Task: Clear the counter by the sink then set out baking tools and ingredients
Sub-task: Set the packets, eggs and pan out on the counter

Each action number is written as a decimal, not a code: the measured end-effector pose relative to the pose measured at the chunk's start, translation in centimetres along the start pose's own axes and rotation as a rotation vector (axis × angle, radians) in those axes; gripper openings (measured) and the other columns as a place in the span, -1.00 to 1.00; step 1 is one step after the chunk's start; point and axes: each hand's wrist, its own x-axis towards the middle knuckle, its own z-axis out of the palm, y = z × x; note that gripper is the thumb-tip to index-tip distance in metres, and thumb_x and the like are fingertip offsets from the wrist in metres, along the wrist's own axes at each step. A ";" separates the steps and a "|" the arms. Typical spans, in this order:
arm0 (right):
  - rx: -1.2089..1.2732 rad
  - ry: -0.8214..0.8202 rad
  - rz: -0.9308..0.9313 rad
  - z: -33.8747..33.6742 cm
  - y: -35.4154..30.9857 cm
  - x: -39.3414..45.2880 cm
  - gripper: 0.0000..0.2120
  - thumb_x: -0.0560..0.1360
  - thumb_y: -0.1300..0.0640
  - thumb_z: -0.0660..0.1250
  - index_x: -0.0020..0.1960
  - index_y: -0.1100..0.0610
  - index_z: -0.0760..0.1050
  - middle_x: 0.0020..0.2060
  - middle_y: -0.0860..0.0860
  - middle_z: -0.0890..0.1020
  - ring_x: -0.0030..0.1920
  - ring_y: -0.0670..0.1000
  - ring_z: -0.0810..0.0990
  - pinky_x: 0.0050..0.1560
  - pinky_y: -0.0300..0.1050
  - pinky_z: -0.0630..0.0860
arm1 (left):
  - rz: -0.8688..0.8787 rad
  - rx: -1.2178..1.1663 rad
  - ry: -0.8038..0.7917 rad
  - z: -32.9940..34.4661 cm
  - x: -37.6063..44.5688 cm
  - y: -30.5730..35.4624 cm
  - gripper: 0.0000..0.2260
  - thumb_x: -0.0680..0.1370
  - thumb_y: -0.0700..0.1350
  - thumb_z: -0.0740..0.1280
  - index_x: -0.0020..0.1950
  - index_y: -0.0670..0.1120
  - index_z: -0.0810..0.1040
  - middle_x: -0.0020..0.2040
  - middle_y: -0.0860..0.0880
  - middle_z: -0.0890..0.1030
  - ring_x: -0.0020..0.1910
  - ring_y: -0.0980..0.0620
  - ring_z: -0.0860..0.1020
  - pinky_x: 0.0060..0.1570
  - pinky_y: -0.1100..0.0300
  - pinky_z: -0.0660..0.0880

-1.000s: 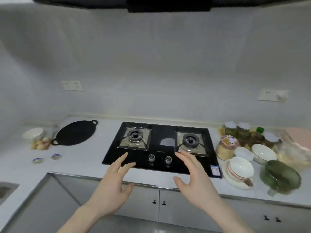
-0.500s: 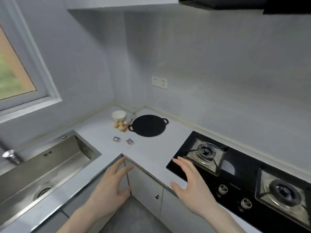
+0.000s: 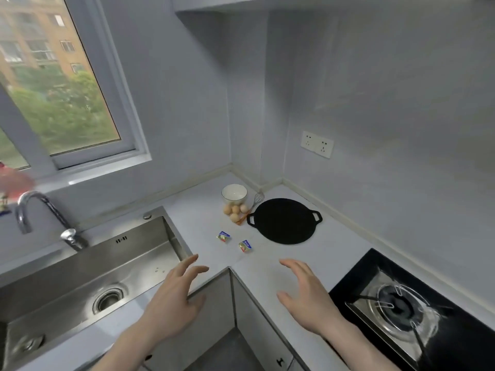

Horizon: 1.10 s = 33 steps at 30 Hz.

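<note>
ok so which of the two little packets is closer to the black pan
The right packet, nearer the right hand. It lies just off the pan's near-left edge; the other packet sits farther left, toward the sink.

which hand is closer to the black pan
Right. The right hand hovers open over the counter just in front of the black pan, a little to its right. The left hand hangs farther off, by the sink corner.
</note>
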 end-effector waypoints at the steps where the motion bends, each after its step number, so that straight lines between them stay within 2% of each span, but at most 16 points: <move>1: 0.006 -0.024 0.007 0.3 0.1 1.3 -0.39 0.56 0.06 0.34 0.56 -0.09 0.24 0.45 -0.26 0.28 0.47 -0.20 0.28 0.48 -0.26 0.22 | -0.016 -0.017 -0.012 0.4 0.9 -0.3 -0.53 0.54 0.02 0.37 0.41 0.26 0.34 0.57 0.26 0.13 0.52 0.12 0.22 0.40 0.21 0.30; 7: -0.028 -0.088 0.038 1.3 0.7 10.4 -0.39 0.54 0.07 0.33 0.55 -0.09 0.24 0.45 -0.24 0.29 0.47 -0.17 0.29 0.49 -0.23 0.24 | -0.056 -0.011 -0.063 1.1 9.8 -3.8 -0.55 0.56 0.07 0.35 0.43 0.24 0.35 0.55 0.25 0.20 0.50 0.11 0.26 0.38 0.23 0.30; 12: 0.000 -0.070 0.108 3.2 1.2 19.1 -0.41 0.56 0.07 0.35 0.54 -0.10 0.26 0.39 -0.25 0.31 0.31 -0.27 0.30 0.38 -0.32 0.26 | -0.063 -0.035 -0.162 2.2 20.2 -7.2 -0.56 0.57 0.06 0.34 0.45 0.18 0.36 0.54 0.17 0.25 0.46 0.04 0.34 0.42 0.16 0.32; 14: 0.008 -0.071 0.154 4.3 1.2 22.2 -0.42 0.56 0.07 0.36 0.53 -0.10 0.28 0.40 -0.23 0.33 0.32 -0.24 0.33 0.37 -0.31 0.30 | -0.063 -0.050 -0.201 3.2 24.3 -8.5 -0.56 0.57 0.04 0.34 0.44 0.14 0.38 0.52 0.12 0.29 0.48 0.03 0.32 0.44 0.16 0.29; 19: -0.047 -0.075 0.212 7.2 1.2 30.8 -0.46 0.55 0.08 0.38 0.50 -0.05 0.36 0.37 -0.18 0.40 0.38 -0.12 0.43 0.40 -0.18 0.40 | -0.089 -0.065 -0.282 5.5 35.0 -12.0 -0.55 0.53 -0.05 0.36 0.42 0.04 0.43 0.44 0.05 0.38 0.38 0.01 0.41 0.34 0.21 0.34; 24: -0.188 -0.123 0.199 10.4 1.1 39.2 -0.50 0.56 0.10 0.35 0.48 -0.04 0.36 0.36 -0.09 0.43 0.33 0.00 0.50 0.34 -0.09 0.48 | -0.166 -0.055 -0.342 8.9 43.0 -15.4 -0.47 0.52 -0.11 0.34 0.49 -0.06 0.35 0.47 -0.07 0.33 0.40 -0.11 0.40 0.38 0.10 0.36; 27: -0.269 -0.158 0.160 12.2 1.4 43.2 -0.53 0.58 0.12 0.34 0.46 -0.02 0.37 0.39 -0.07 0.39 0.37 0.03 0.44 0.37 -0.09 0.45 | -0.195 -0.098 -0.354 11.1 45.9 -16.4 -0.45 0.53 -0.09 0.36 0.51 -0.07 0.32 0.48 -0.10 0.30 0.36 -0.14 0.45 0.35 0.09 0.38; 30: -0.324 -0.166 0.138 13.9 1.8 45.9 -0.57 0.59 0.12 0.31 0.44 -0.01 0.38 0.38 -0.05 0.39 0.37 0.10 0.41 0.41 -0.01 0.39 | -0.311 -0.213 -0.361 13.0 47.4 -17.0 -0.50 0.56 -0.04 0.35 0.49 -0.04 0.35 0.45 -0.12 0.34 0.27 -0.15 0.53 0.30 0.05 0.45; 33: -0.369 -0.170 0.137 15.6 2.7 47.9 -0.62 0.58 0.14 0.31 0.38 -0.01 0.42 0.35 -0.03 0.42 0.30 0.11 0.44 0.34 0.04 0.43 | -0.403 -0.333 -0.350 14.7 48.9 -17.8 -0.43 0.52 0.15 0.33 0.47 -0.05 0.39 0.38 -0.10 0.44 0.25 -0.13 0.55 0.24 0.01 0.51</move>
